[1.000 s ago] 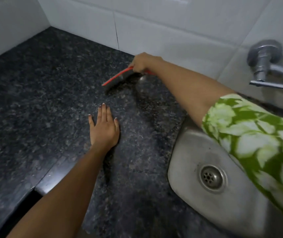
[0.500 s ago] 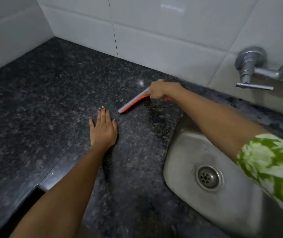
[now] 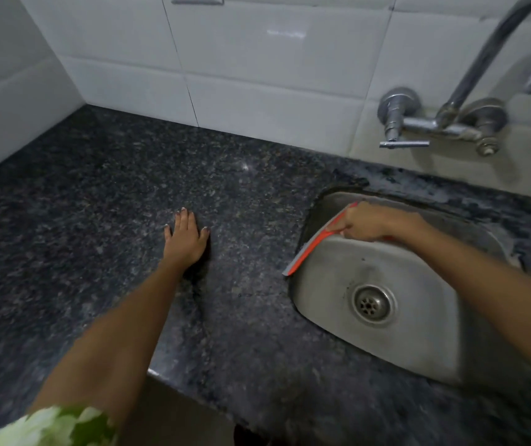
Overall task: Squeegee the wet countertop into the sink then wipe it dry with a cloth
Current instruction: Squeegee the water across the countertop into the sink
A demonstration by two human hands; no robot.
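Gripping the red squeegee, the right hand holds it over the left rim of the steel sink, blade running along that edge, its near tip at the countertop; the left hand lies flat and spread on the dark granite, holding nothing, well apart from the sink; a tap sits on the tiled wall above.

The right hand hides the squeegee handle. The tap spout runs off the top edge at far right. The sink rim's right side lies under the forearm.
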